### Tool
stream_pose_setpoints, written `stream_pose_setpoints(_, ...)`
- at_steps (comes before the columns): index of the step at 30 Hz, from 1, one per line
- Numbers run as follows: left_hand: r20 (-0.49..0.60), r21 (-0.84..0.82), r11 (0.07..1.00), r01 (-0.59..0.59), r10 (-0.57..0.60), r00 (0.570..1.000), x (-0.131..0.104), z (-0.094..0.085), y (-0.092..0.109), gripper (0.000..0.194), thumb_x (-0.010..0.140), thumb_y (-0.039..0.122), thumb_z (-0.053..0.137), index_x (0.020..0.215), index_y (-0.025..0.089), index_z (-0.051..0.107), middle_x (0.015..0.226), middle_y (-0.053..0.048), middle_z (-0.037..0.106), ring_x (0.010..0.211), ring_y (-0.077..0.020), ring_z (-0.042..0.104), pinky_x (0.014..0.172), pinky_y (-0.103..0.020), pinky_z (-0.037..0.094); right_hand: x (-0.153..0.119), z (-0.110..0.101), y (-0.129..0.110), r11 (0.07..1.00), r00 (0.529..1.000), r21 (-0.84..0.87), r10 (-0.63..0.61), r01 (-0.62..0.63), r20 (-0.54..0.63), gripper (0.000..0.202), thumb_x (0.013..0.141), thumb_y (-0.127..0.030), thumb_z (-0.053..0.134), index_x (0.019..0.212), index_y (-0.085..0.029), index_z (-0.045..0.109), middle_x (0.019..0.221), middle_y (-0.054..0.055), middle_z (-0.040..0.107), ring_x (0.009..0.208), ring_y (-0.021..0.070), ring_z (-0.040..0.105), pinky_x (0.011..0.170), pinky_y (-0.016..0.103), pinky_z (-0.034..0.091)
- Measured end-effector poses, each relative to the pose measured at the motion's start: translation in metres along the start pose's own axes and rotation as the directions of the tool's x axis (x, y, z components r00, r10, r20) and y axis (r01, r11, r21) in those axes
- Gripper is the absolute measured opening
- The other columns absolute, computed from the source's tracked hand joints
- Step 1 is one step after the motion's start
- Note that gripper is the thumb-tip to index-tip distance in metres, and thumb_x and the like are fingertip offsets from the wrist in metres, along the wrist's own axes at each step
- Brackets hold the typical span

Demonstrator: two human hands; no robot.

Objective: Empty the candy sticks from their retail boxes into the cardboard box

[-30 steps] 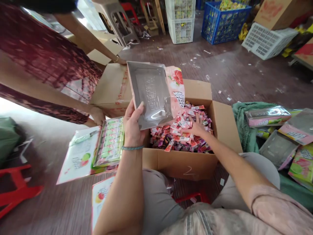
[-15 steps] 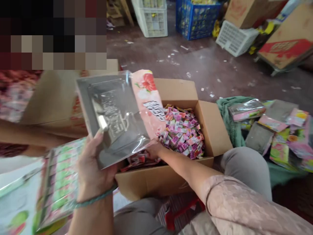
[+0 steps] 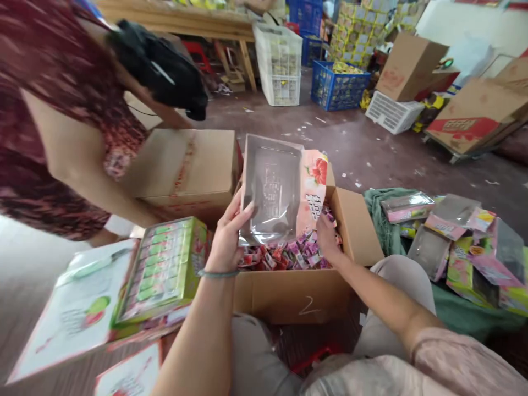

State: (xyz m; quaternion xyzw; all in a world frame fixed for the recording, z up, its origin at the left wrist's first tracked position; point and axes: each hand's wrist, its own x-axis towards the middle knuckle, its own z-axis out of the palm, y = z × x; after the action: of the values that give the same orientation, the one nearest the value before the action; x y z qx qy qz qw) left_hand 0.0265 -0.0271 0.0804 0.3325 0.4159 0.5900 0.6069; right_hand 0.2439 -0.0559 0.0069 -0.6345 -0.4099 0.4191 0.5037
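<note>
A: Clear pouch point(image 3: 274, 192) w/ pink printed side, where's it sit?
B: Upright over the open carton point(image 3: 355, 231), just above the candy heap. Left hand point(image 3: 226, 242) has its grip clenched on the pouch's lower left edge, thumb on the front. Embossing on the clear face too faint to read.
A: Rt hand?
B: Right hand point(image 3: 325, 239) sits at the pouch's lower right corner, down among the wrapped candies point(image 3: 289, 256). Fingers partly behind the pouch, so can't tell if that grip is closed on anything or loose.
A: Candy visible?
B: Only a strip, pink/red wrappers; pouch hides the rest of the carton's inside.
A: Anyone else?
B: Co-worker point(image 3: 53, 126) in a dark red patterned top, bent over a closed carton point(image 3: 185, 165) on the left; their hands aren't clear, frame cuts off most of the body.
A: Other stuff?
B: Green display box point(image 3: 165, 269) left of the open carton, lying on flat printed cards point(image 3: 78, 308). More pouches point(image 3: 454, 236) piled on green cloth at right, blurry. Crates point(image 3: 280, 71) far back on the floor.
</note>
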Motion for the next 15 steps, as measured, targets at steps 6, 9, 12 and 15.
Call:
stream_pose_setpoints(6, 0.079, -0.003, 0.997, -0.072, 0.072, 0.994, -0.017, 0.035, -0.011, 0.074, 0.072, 0.036, 0.092, 0.142, 0.027, 0.070, 0.124, -0.004, 0.079, 0.110, -0.0221, 0.075, 0.090, -0.025, 0.059, -0.034, -0.045, -0.039, 0.946, 0.982, 0.265, -0.183, 0.186, -0.036, 0.076, 0.084, -0.067, 0.064, 0.146, -0.028, 0.043, 0.156, 0.011, 0.055, 0.139, 0.0250, 0.058, 0.110, 0.038, 0.053)
stream_pose_setpoints(9, 0.171, 0.013, 1.000, 0.012, -0.014, 0.985, -0.034, 0.051, -0.021, 0.061, 0.075, 0.040, 0.088, 0.133, 0.029, 0.073, 0.127, -0.001, 0.078, 0.106, -0.0232, 0.076, 0.078, -0.024, 0.062, -0.053, -0.048, -0.049, 0.952, 0.993, 0.289, -0.115, 0.101, 0.031, 0.067, 0.075, -0.062, 0.071, 0.130, -0.030, 0.054, 0.136, 0.005, 0.070, 0.124, 0.0256, 0.067, 0.095, 0.035, 0.060)
stream_pose_setpoints(12, 0.128, 0.118, 0.987, 0.108, -0.123, 0.984, -0.041, 0.063, -0.033, 0.050, 0.065, 0.045, 0.094, 0.110, 0.030, 0.080, 0.105, 0.004, 0.082, 0.084, -0.0202, 0.075, 0.059, -0.022, 0.059, -0.060, -0.060, -0.056, 0.914, 0.993, 0.405, -0.051, 0.003, 0.107, 0.059, 0.070, -0.056, 0.081, 0.121, -0.035, 0.060, 0.120, -0.002, 0.075, 0.107, 0.0237, 0.073, 0.074, 0.032, 0.062)
stream_pose_setpoints(15, 0.103, 0.247, 0.956, 0.157, -0.187, 0.977, -0.038, 0.079, -0.047, 0.078, 0.042, 0.060, 0.102, 0.108, 0.026, 0.079, 0.095, 0.004, 0.081, 0.075, -0.0171, 0.071, 0.058, -0.020, 0.058, -0.061, -0.085, -0.060, 0.888, 0.994, 0.457, -0.088, 0.051, 0.058, 0.080, 0.061, -0.047, 0.090, 0.132, -0.033, 0.055, 0.120, -0.001, 0.074, 0.104, 0.0241, 0.074, 0.068, 0.033, 0.062)
